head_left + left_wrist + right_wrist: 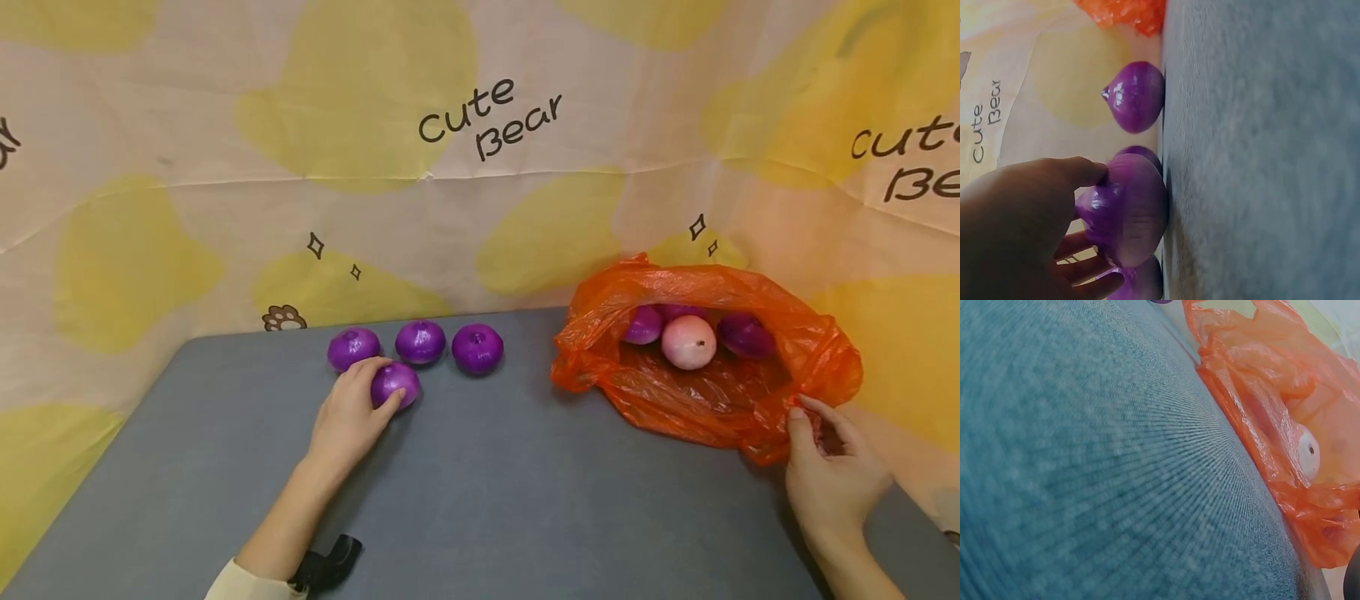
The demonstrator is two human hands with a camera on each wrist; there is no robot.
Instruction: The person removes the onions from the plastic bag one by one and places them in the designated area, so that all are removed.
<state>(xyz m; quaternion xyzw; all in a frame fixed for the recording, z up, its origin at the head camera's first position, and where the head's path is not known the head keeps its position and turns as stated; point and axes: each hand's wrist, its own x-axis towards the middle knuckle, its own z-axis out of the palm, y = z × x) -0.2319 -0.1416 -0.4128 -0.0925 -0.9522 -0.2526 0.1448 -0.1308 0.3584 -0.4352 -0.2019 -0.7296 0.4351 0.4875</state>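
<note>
My left hand (347,417) holds a purple onion (393,385) on the table, thumb on one side and fingers on the other. In the left wrist view, the onion's paler underside (1141,228) faces the camera, low against the tabletop. Three more purple onions stand just behind: a left one (352,348) close to my fingers, a middle one (420,342) and a right one (477,349). My right hand (836,471) pinches the near right rim of an orange plastic bag (708,287). Inside the bag's open mouth are several purple onions (745,335) and a pale pink round one (688,342) with a dark spot.
A grey cloth-covered table (510,492) lies under everything. Behind it hangs a yellow-patterned curtain (375,100) with "cute Bear" lettering, which also closes off the right side. A black strap (330,565) is around my left wrist.
</note>
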